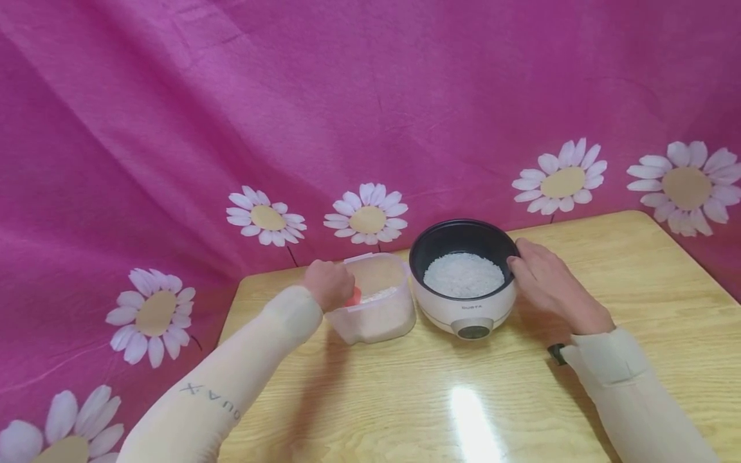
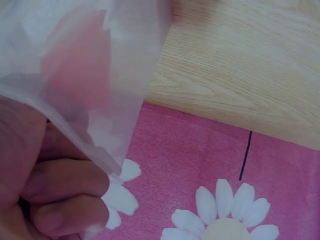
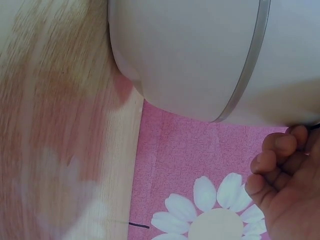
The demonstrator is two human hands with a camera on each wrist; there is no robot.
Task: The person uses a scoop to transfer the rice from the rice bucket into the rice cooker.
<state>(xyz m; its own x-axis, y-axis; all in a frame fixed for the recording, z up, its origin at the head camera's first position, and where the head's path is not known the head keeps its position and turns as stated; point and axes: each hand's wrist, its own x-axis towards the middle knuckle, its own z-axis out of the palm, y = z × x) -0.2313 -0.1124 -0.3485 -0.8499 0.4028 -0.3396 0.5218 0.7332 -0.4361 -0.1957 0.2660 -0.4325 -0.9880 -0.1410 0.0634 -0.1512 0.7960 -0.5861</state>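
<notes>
Red scoop (image 1: 355,297), apparently, sits in the curled left grip (image 1: 330,285).

Here's my left arm (image 1: 226,386), slanting in from the lower left, sleeve down to the wrist; my left hand (image 1: 329,285) has its knuckles up, fingers (image 2: 70,182) bent in a grip. And over on the other side, my right arm (image 1: 642,392) angles inward, right hand (image 1: 544,283) stretched ahead, its fingertips (image 3: 257,184) curling.
</notes>
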